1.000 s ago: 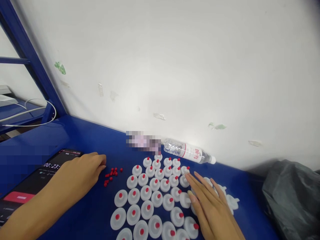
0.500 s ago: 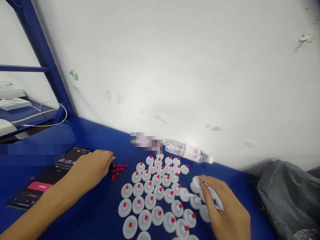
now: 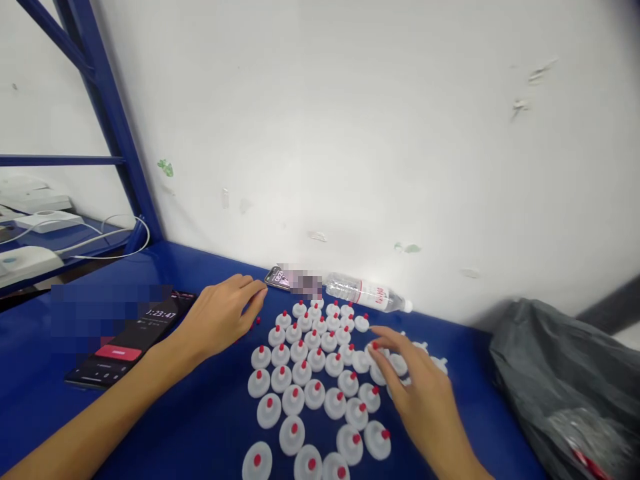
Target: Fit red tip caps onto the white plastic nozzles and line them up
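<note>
My left hand (image 3: 227, 313) hovers over the table between the phone and the white caps. Its fingers are curled downward and hide their tips; whether they hold something does not show. Just beside them lie a few small red caps (image 3: 257, 321), mostly covered by the hand. On the right, my right hand (image 3: 423, 383) pinches a white disc-shaped cap with a red tip (image 3: 375, 347) between thumb and forefinger. Many similar white caps with red tips (image 3: 301, 371) stand in loose rows in the middle. White caps without red tips (image 3: 399, 364) lie partly behind my right hand.
A phone showing a timer (image 3: 133, 340) lies at the left. By the wall are a second phone (image 3: 278, 277) and a clear bottle on its side (image 3: 367, 292). A dark plastic bag (image 3: 540, 360) is at the right; a blue metal frame (image 3: 107, 100) rises at the left.
My left hand has lifted off the red caps and moved right. My right hand has moved left, from the plain white caps to a red-tipped one. The view has shifted slightly.
</note>
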Demonstrator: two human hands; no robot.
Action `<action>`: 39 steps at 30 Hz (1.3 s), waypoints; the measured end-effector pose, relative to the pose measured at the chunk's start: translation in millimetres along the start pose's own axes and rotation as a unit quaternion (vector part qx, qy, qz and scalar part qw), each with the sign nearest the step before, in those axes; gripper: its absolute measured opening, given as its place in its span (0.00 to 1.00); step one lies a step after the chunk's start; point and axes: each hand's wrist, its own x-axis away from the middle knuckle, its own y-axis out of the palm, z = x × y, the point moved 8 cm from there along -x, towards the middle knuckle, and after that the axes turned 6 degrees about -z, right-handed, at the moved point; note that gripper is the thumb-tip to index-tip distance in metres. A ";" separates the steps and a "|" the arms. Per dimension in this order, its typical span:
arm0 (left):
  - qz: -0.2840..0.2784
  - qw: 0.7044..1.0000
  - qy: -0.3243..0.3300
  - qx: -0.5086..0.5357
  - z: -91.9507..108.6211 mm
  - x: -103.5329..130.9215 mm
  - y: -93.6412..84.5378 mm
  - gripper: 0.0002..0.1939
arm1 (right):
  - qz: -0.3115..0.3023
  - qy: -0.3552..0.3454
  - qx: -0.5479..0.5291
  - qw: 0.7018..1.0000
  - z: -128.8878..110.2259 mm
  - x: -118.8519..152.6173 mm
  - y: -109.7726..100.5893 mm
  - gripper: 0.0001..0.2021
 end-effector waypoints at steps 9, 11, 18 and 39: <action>0.091 0.981 0.171 0.026 48.0 20.0 -16.8 0.20 | -0.106 -0.037 -0.040 0.993 -30.5 -12.9 1.8 0.22; 0.112 0.967 0.227 0.012 62.4 22.5 -21.2 0.19 | -0.118 -0.027 -0.057 0.991 -41.2 -21.6 -3.9 0.25; 0.116 0.953 0.278 0.040 95.7 0.8 -42.1 0.17 | -0.105 -0.121 0.031 0.987 -89.7 -58.7 -14.9 0.26; 0.200 0.918 0.331 0.087 112.8 30.9 -32.1 0.13 | -0.027 -0.180 -0.018 0.983 -98.1 -31.0 5.7 0.16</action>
